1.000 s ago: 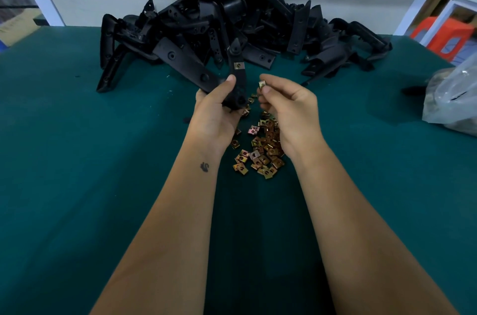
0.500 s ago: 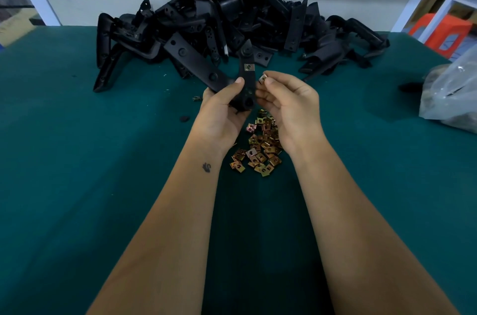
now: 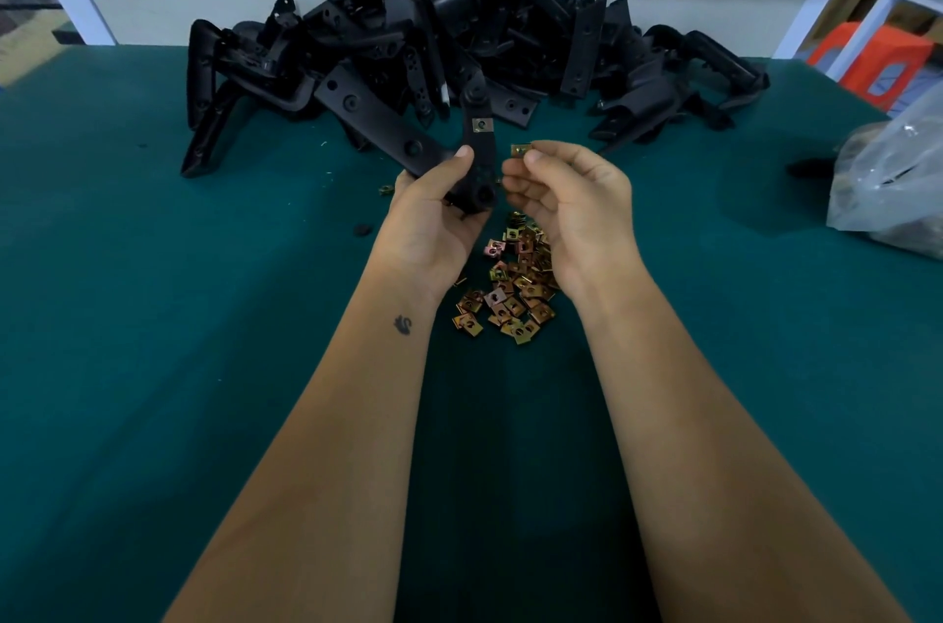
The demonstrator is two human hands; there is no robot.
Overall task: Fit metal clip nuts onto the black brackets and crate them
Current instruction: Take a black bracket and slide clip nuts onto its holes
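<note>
My left hand (image 3: 433,214) grips a black bracket (image 3: 477,147) upright above the table; one metal clip nut (image 3: 481,124) sits fitted on its upper arm. My right hand (image 3: 571,198) pinches a loose clip nut (image 3: 521,148) between thumb and forefinger, just right of the bracket and apart from it. Below both hands lies a heap of brass-coloured clip nuts (image 3: 510,295) on the green table (image 3: 153,316). A big pile of black brackets (image 3: 459,35) fills the far middle of the table. No crate is in view.
A clear plastic bag (image 3: 893,183) lies at the right edge. An orange stool (image 3: 872,61) stands beyond the table's far right corner. A small black piece (image 3: 362,230) and a stray clip nut (image 3: 385,188) lie left of my left hand.
Both hands have lifted slightly away from the nut heap toward the bracket pile. The bracket stands more upright, and the pinched nut has come level with the bracket's middle.
</note>
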